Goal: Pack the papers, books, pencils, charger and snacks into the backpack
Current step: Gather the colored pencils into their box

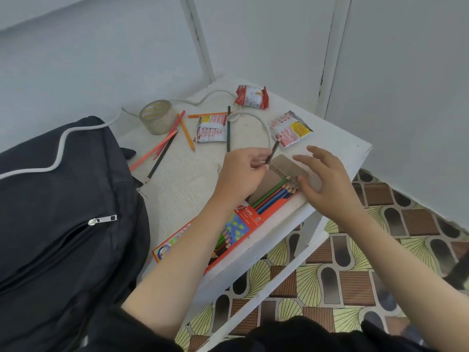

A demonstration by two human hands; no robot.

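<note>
While the left hand [242,174] pinches a dark pencil [273,152], the right hand [327,181] — fingers [303,158] spread wide — rests on the box flap [288,165]. The backpack [63,212] lies nearby

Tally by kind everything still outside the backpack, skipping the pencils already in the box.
Snack packets: 3
Loose pencils lying on the table: 6
Held pencil in the left hand: 1
Pencil box: 1
Charger cable: 1
Tape roll: 1
Total: 13
</note>
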